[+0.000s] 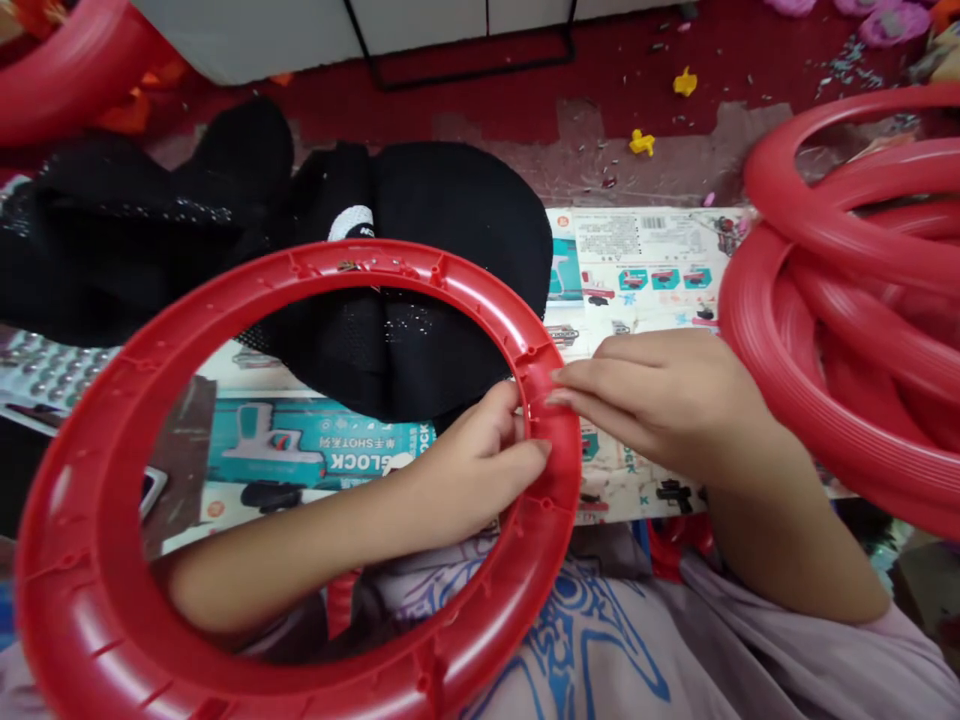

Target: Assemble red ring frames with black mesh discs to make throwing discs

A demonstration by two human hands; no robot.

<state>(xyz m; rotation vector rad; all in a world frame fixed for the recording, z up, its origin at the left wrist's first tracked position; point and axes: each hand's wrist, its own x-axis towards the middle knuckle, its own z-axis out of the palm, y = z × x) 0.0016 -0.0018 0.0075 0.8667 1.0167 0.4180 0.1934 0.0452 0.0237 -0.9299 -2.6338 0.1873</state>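
A large red plastic ring (71, 480), its hollow ribbed side facing up, is tilted over my lap. My left forearm passes through the ring's opening. My left hand (487, 455) is closed on the right-hand rim, with the thumb over the channel. My right hand (652, 400) comes from the right with its fingertips pinched together at the same stretch of rim. Whatever lies between those fingertips is hidden or too small to make out. A few small metal bits (367, 265) lie in the channel at the ring's far side.
Several red rings (795, 300) are piled at the right. Black fabric items (465, 220) lie beyond the ring on printed cardboard (637, 250). Yellow plastic pieces (642, 142) and small scattered bits are on the red floor. Another red ring (67, 75) shows at the upper left.
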